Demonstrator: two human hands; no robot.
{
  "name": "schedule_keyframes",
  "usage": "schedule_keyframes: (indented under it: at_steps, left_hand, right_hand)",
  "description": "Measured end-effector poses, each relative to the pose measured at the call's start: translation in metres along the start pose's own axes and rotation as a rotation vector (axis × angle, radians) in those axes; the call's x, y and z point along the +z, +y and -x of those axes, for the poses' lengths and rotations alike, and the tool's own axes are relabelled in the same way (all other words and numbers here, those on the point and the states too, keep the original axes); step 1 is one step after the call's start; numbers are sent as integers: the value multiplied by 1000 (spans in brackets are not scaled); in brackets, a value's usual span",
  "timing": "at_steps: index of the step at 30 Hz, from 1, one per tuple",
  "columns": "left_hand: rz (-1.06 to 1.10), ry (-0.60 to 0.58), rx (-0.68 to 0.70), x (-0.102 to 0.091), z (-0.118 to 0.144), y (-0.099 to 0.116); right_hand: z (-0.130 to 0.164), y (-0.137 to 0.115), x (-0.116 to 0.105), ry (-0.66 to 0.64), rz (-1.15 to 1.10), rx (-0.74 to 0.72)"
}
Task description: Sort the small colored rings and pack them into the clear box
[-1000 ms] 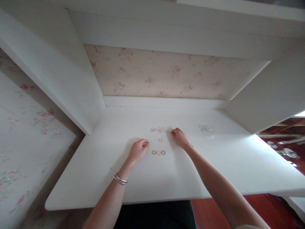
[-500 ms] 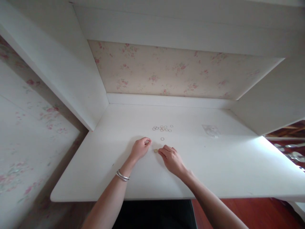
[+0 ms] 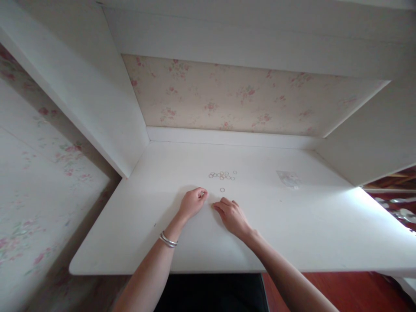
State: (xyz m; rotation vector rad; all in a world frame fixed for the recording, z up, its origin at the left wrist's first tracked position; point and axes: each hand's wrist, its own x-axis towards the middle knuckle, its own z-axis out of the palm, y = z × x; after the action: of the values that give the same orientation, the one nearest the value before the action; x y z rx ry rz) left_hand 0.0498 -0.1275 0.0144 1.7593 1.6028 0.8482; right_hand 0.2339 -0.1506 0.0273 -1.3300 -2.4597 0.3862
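My left hand rests on the white desk, fingers curled and thumb against the fingertips. Whatever lies in that pinch, if anything, is too small to make out. To its right, my right hand has its thumb and fingers pressed together at the desk surface, on a small yellowish ring that they almost wholly cover. One thin ring lies alone just beyond the two hands. Farther back, several thin rings form a loose cluster, some touching or overlapping.
A clear plastic bag lies flat on the desk to the right. White side panels and a backboard with floral wallpaper enclose the desk's rear. A tiny dark speck is left of my left forearm, which wears silver bangles.
My right hand's fingertips have shifted slightly left and closed over the yellowish ring, which was plainly visible beside them before. My left hand has hardly moved.
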Motion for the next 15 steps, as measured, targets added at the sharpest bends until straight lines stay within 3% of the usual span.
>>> schedule_keyframes:
  at_steps: [4,8,15]
  left_hand:
    - [-12,-12,-21,-1,0,1]
    - [3,-9,-31,0,-1,0]
    - [4,-10,-34,3,-3,-4]
  right_hand:
    - [-4,9,-7,60,-76,54]
    - [-17,37,-15,155,-150,208]
    - [-45,87,-23,161,-8,393]
